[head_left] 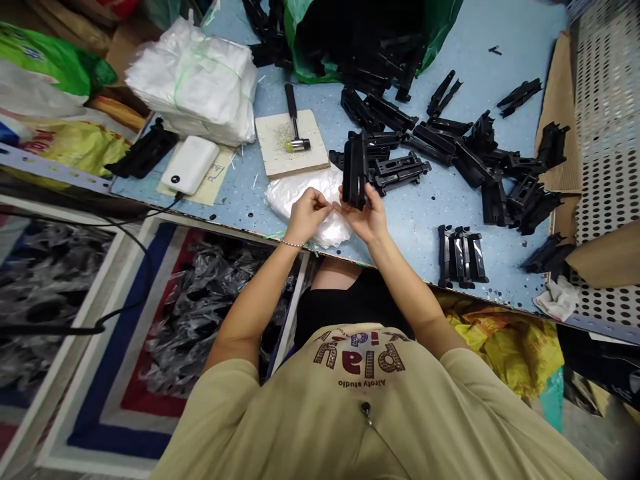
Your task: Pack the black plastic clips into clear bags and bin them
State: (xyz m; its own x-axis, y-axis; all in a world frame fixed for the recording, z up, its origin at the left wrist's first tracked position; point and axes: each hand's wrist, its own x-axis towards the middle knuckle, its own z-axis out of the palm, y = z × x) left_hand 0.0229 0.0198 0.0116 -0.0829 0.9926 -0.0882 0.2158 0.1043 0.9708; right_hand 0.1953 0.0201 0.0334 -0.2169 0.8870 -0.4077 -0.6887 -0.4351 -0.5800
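In my right hand (369, 217) a long black plastic part (355, 170) stands nearly upright, gripped by the fingers and thumb. My left hand (307, 215) is closed in a pinch, its fingertips close to those of the right. What the left pinches is too small to make out. Beneath both hands lies a pile of thin clear plastic bags (285, 193) at the table's front edge. Just behind it, a small hammer (299, 143) rests on a pale wooden board (273, 163). Similar black parts (405, 172) lie right behind the held one.
Loose black parts (470, 163) cover the table's right side, with several lined up (460, 257) near the front. A green sack (300, 40) of parts lies at the back. A tied bag bundle (200, 80) and white power bank (190, 165) are left. Bagged items fill a bin (200, 320) below.
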